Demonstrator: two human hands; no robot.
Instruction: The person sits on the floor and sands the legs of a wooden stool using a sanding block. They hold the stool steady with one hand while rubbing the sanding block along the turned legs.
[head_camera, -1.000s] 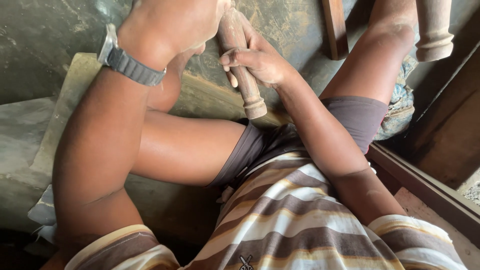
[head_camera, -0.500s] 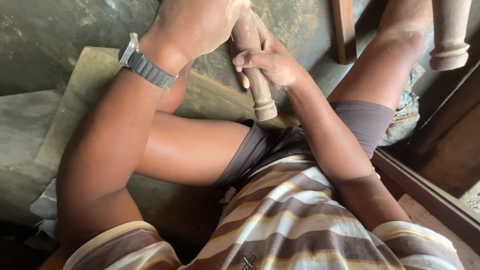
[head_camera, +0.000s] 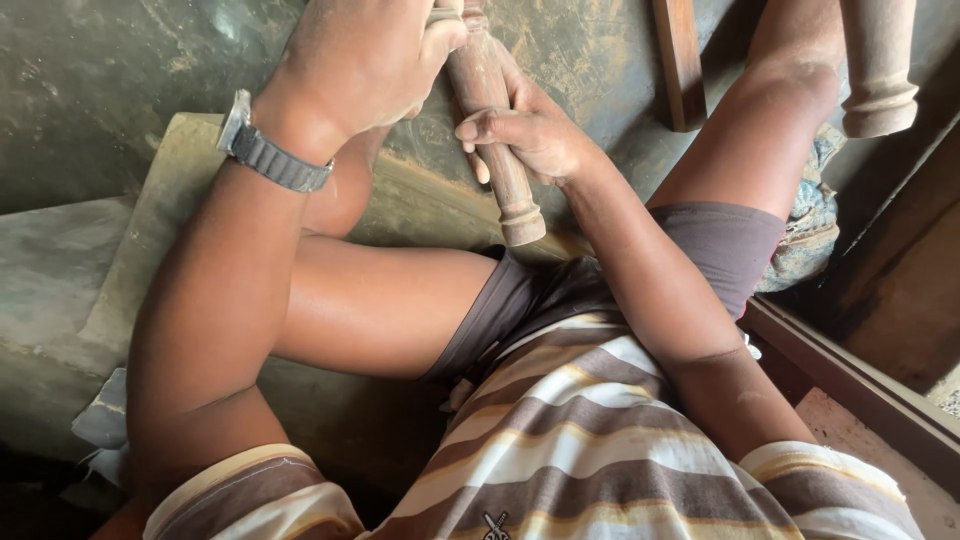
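Gripping the turned wooden spindle (head_camera: 497, 140), right hand (head_camera: 535, 128) below left hand (head_camera: 365, 55).

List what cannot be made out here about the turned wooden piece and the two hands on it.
- Head view: top of the turned wooden spindle is cut off by the upper edge.
- Left hand: its fingertips and anything in them are hidden behind its back.
- Right hand: its palm is hidden against the spindle.

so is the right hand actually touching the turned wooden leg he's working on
Touching. The head view shows the right hand wrapped round the turned wooden leg, fingers curled over its shaft with no gap. The left hand presses on it higher up.
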